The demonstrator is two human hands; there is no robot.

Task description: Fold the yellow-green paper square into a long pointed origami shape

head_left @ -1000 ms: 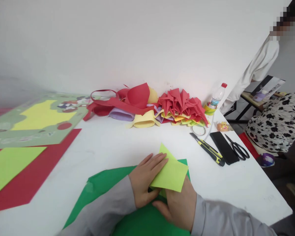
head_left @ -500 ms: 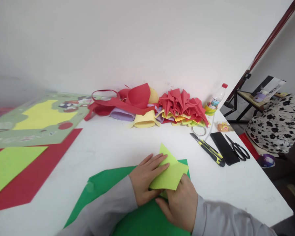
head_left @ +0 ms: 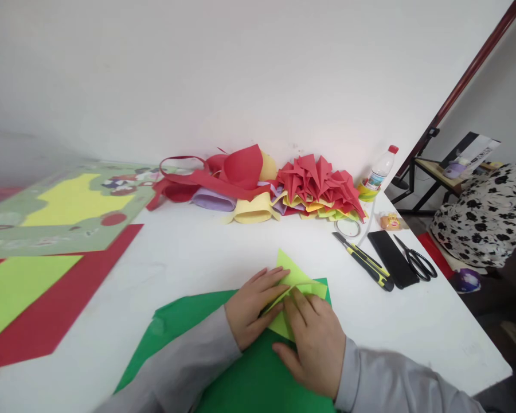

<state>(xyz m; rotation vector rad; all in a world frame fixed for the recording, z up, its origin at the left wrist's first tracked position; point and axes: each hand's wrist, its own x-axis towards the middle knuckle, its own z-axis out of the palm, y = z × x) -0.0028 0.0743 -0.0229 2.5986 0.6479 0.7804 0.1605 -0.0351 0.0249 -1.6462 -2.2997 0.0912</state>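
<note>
A piece of yellow-green origami paper (head_left: 290,265), partly folded, lies between my hands over a large green sheet (head_left: 262,381). My left hand (head_left: 253,308) holds its left side, fingers stretched along the top and thumb lower down at a raised fold. From the right, my right hand (head_left: 317,343) has its curled fingertips on the middle of the paper, where a flap stands up. Its thumb sticks out to the left over the green sheet. The lower part of the paper is partly covered by my right hand.
Along the wall lie red folded paper pieces (head_left: 312,179) and rolled red paper (head_left: 243,171). A bottle (head_left: 377,175), tape roll (head_left: 347,228), utility knife (head_left: 365,263), black flat case (head_left: 393,261) and scissors (head_left: 417,263) are on the right. Red card (head_left: 64,321) lies left. A person in patterned clothing (head_left: 485,215) is at far right.
The upper flap of the yellow-green paper has been folded back, and the inner layers now show. My right fingers have moved up from underneath onto the fold; my left hand has hardly shifted.
</note>
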